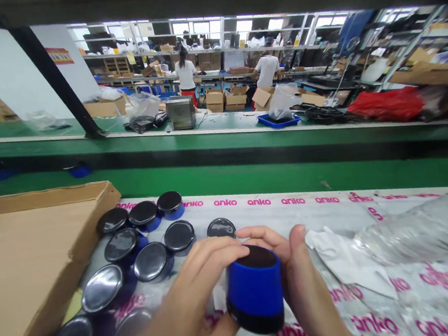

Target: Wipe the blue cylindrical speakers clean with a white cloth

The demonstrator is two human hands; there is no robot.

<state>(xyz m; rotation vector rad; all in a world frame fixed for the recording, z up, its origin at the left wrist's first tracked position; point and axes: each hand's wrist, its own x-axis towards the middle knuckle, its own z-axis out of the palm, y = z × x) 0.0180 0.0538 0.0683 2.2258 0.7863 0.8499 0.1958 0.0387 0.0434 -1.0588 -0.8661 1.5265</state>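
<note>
Both my hands hold a blue cylindrical speaker (pixel 255 290) with a dark top, low in the middle of the view. My left hand (pixel 185 304) grips its left side, fingers curled over the top edge. My right hand (pixel 304 282) wraps its right side, thumb up beside it. To the left, several more blue speakers with glossy black tops (pixel 150 260) stand in rows on the white sheet printed with pink "anko" (pixel 259 202).
An open cardboard box (pixel 29 250) stands at the left. Clear plastic bags (pixel 416 234) lie at the right. Beyond runs a green conveyor (pixel 248 176). Far off, two people in white shirts (pixel 185 74) work among boxes and shelves.
</note>
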